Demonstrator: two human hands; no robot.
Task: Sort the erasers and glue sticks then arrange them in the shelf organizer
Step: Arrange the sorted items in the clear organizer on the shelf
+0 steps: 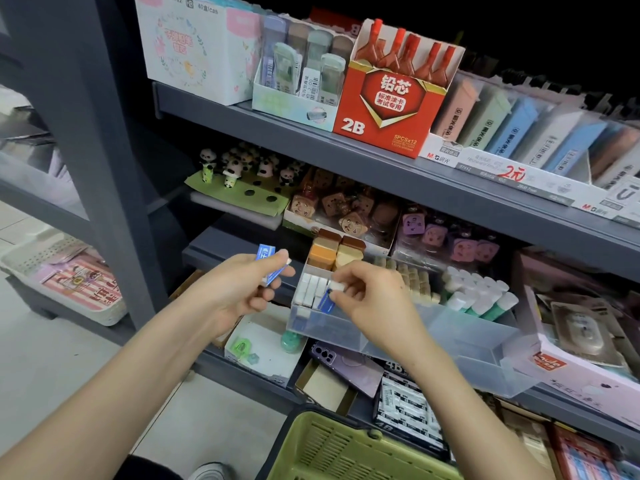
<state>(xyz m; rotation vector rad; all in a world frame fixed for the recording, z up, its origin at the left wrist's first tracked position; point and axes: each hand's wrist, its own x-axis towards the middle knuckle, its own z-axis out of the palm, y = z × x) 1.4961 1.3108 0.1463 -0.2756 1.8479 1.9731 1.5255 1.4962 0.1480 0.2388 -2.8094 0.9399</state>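
Operator: Erasers are in both my hands. My right hand (367,299) pinches a blue-sleeved eraser (327,301) between thumb and fingertips, white end up, at the mouth of the clear organizer's (460,341) left-end compartment.

Desk: Why upright?

Operator: The row of white erasers (311,287) in that compartment stands on end, packed side by side. I judge that an upright one slots into the gap at the organizer's front without tipping its neighbours.

Desk: And your left?

Operator: My left hand (239,292) is just outside the organizer's left wall, fingers curled round a second eraser (266,253) in a blue sleeve. I take it to be next in line, held close so the reach is short.

Desk: Glue sticks?

Operator: The glue sticks (478,296) stand caps up toward the organizer's right end, beyond the beige erasers (412,277) in its middle. Each kind has its own section. A green basket (332,445) sits below the organizer's front; I cannot tell what is in it.

Desk: Risk?

Operator: The fit looks tight, so a skewed eraser could jam against the organizer's wall.
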